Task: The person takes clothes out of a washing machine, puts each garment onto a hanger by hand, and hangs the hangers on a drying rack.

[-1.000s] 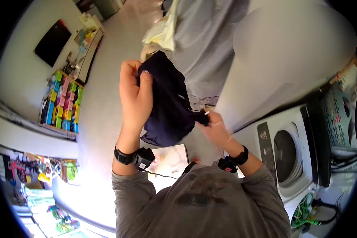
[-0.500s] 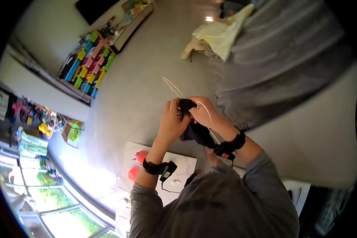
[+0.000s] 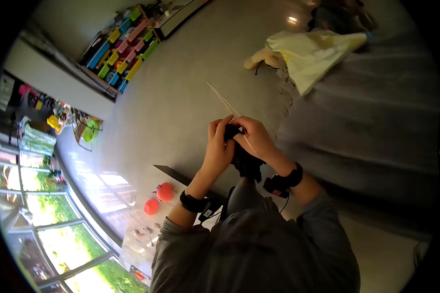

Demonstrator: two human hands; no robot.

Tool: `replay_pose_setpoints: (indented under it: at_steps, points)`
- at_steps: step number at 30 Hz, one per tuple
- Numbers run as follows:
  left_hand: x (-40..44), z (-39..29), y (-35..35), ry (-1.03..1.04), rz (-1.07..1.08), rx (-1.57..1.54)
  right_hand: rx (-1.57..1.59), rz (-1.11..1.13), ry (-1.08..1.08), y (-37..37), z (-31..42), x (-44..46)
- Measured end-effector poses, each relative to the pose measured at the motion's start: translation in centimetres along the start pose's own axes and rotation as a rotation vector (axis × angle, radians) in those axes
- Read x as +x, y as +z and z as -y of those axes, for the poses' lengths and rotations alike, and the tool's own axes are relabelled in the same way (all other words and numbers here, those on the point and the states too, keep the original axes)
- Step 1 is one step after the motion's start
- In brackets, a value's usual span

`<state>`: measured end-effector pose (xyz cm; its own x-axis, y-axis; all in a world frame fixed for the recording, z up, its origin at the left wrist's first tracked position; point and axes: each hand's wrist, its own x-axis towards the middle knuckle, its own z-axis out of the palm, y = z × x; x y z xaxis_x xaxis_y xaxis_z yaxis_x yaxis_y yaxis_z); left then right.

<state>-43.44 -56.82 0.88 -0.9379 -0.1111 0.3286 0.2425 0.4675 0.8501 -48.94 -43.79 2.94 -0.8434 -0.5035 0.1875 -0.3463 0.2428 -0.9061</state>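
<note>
A small dark cloth item point(image 3: 248, 163), probably a garment, hangs bunched between my hands in front of my body. My left hand point(image 3: 217, 146) is closed on its upper left part, fingers bent and pinching. Against it from the right, my right hand point(image 3: 254, 138) is also closed on the cloth, thumb and fingers near the left fingertips. A thin pale frame point(image 3: 222, 98), like a clothes hanger, sticks out beyond my fingertips; another stretch of it crosses my right hand. Folds and fingers hide where the frame meets the cloth.
A grey-covered bed point(image 3: 366, 132) lies on the right, with a yellow cloth point(image 3: 310, 53) at its corner and a tan plush toy point(image 3: 264, 58) beside it. Coloured bins point(image 3: 124, 49) stand at far left. Two red round objects point(image 3: 165, 192) rest on a pale table point(image 3: 132, 239) at lower left.
My view has turned and shifted over the room. Both hands keep their grip on the dark cloth. The pale frame has tilted and now looks narrower, and the cloth hangs closer to my leg.
</note>
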Motion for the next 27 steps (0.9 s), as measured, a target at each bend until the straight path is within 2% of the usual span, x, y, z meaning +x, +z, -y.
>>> replay_pose_setpoints:
  at_steps: [4,6,7,9,11,13,15,17,19,20,22,25,27]
  points:
    - [2.6,2.0,-2.1,-0.095,-0.055,-0.008,-0.029,0.120,-0.163,0.2,-0.5,5.5]
    - [4.3,2.1,-3.3,-0.131,-0.047,-0.021,-0.035,0.124,-0.130,0.2,-0.9,7.5]
    - [5.9,2.2,-5.1,-0.195,-0.049,0.036,-0.001,0.234,-0.147,0.7,-1.0,10.2]
    - [6.7,3.0,-7.4,-0.255,-0.022,0.084,0.075,0.263,-0.152,1.2,0.8,10.8]
    - [9.1,6.0,-11.4,-0.192,-0.296,0.010,0.148,0.360,-0.198,3.5,1.8,15.5]
    - [10.6,6.7,-15.4,-0.276,-0.362,0.051,0.460,0.017,-0.337,6.1,2.0,19.4]
    - [12.1,6.3,-19.6,-0.453,-0.448,0.103,0.825,0.037,-0.245,4.9,3.2,23.1]
    - [13.4,7.4,-21.3,-0.424,-0.502,0.114,0.922,0.044,-0.346,5.2,4.5,24.2]
    - [13.9,8.9,-24.1,-0.436,-0.571,0.134,1.218,0.159,-0.476,6.3,6.4,27.2]
    - [13.9,9.1,-25.1,-0.449,-0.577,0.082,1.243,0.179,-0.462,6.9,6.8,28.2]
    - [14.6,9.6,-28.3,-0.447,-0.616,0.047,1.637,0.486,-0.553,9.1,8.0,31.4]
    - [15.0,9.9,-32.0,-0.458,-0.720,-0.010,1.770,0.599,-0.502,14.2,9.2,34.7]
    - [15.4,9.5,-35.4,-0.466,-0.926,-0.266,1.818,0.741,-0.476,19.0,9.4,38.8]
